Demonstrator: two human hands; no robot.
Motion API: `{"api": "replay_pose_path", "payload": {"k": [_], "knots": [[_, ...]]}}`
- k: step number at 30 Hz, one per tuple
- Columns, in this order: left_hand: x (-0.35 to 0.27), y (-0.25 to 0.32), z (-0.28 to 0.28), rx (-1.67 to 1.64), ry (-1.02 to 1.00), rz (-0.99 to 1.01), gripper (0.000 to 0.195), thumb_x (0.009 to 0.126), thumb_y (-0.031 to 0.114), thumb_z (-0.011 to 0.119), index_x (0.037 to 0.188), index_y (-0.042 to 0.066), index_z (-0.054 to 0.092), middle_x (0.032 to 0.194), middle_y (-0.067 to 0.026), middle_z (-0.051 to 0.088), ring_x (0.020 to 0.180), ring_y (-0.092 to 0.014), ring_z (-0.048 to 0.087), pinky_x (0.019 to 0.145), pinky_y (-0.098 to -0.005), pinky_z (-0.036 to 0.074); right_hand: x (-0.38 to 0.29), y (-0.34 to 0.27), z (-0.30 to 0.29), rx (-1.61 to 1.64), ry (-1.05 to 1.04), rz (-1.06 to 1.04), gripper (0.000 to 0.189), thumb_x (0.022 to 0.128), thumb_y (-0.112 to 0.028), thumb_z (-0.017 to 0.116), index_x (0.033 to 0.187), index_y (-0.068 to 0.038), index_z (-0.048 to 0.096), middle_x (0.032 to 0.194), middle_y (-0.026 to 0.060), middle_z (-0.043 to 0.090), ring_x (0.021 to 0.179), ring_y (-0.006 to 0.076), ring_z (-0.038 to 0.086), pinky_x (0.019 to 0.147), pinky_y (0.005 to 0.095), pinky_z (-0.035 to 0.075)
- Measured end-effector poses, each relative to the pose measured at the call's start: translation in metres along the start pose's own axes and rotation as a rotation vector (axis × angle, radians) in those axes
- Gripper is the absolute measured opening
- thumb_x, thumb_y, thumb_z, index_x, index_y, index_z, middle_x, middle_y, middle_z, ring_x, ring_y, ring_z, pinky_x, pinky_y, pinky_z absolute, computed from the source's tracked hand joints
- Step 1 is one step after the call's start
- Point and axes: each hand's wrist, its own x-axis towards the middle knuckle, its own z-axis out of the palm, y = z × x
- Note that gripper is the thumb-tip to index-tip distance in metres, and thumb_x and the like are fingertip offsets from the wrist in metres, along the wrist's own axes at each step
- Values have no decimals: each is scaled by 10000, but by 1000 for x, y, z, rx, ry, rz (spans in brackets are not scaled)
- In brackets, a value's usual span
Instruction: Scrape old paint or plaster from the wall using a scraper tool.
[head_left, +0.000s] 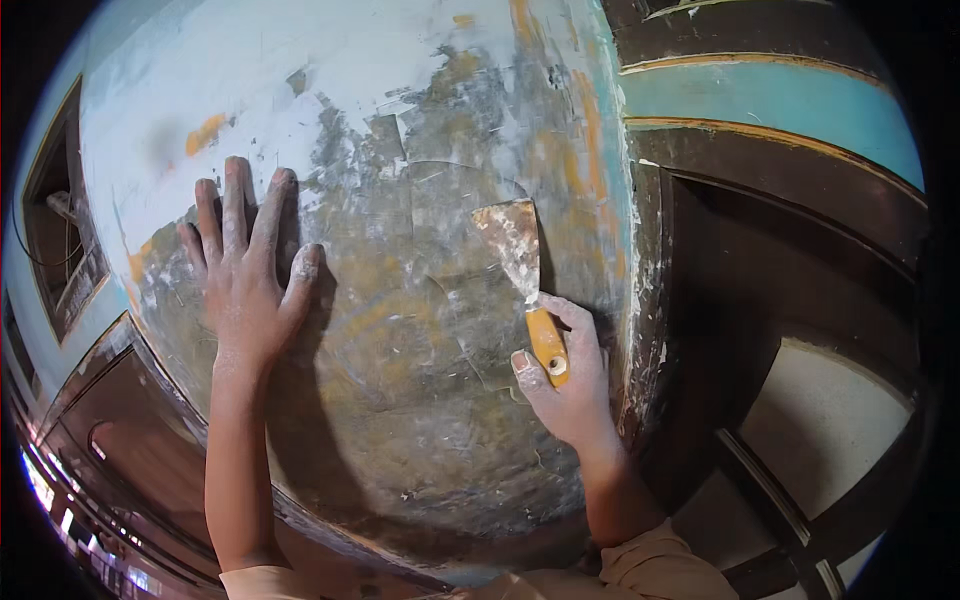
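Note:
My left hand (251, 270) rests palm-down on the wall (397, 300), fingers spread and dusted with white powder. In my right hand (577, 390) is a putty knife (514, 244) with a yellow handle, its hanging hole facing me. The flared metal blade points up and is speckled with rust and white residue; its edge lies at or close to the wall, though contact cannot be told. White coating covers the upper wall. Bare grey-brown and ochre plaster shows over the lower part, with ragged edges between the two.
A dark wooden door frame (649, 300) with chipped paint borders the wall on the right, below a turquoise band (750, 94). Pale panels (825, 420) stand lower right. On the left are a small framed opening (60, 214) and a brown wooden panel (135, 427).

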Motion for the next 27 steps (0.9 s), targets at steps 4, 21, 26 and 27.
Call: {"api": "replay_pose_path", "payload": {"k": [4,21,26,27], "knots": [[21,28,-1,1,-10,86,669,934,453,571,1561,256,443,1690,-90,255,1561,-400,151,1235,-622,77,15,-5,-4,-82,34,-68,430,867,-55,682,1277,-38,552,1116,157,706,966,337,721,861,409,555],[29,46,3,-8,0,90,647,938,479,569,1543,271,474,1676,-69,300,1558,-372,190,1245,-597,100,69,-36,-19,-121,-77,-56,371,898,-96,665,1246,-62,543,923,211,692,834,427,698,710,444,547],[29,43,3,-27,20,89,648,911,497,603,1528,342,482,1669,-66,312,1546,-389,213,1228,-635,132,64,-32,-20,-122,-97,-76,365,910,-96,654,1255,-59,540,960,221,701,880,416,714,745,432,560],[29,43,5,-28,18,89,648,911,497,603,1528,342,482,1669,-66,312,1546,-389,213,1228,-635,132,70,-36,-20,-122,-98,-74,365,910,-96,654,1255,-59,540,960,221,701,880,416,714,745,432,560]]}}
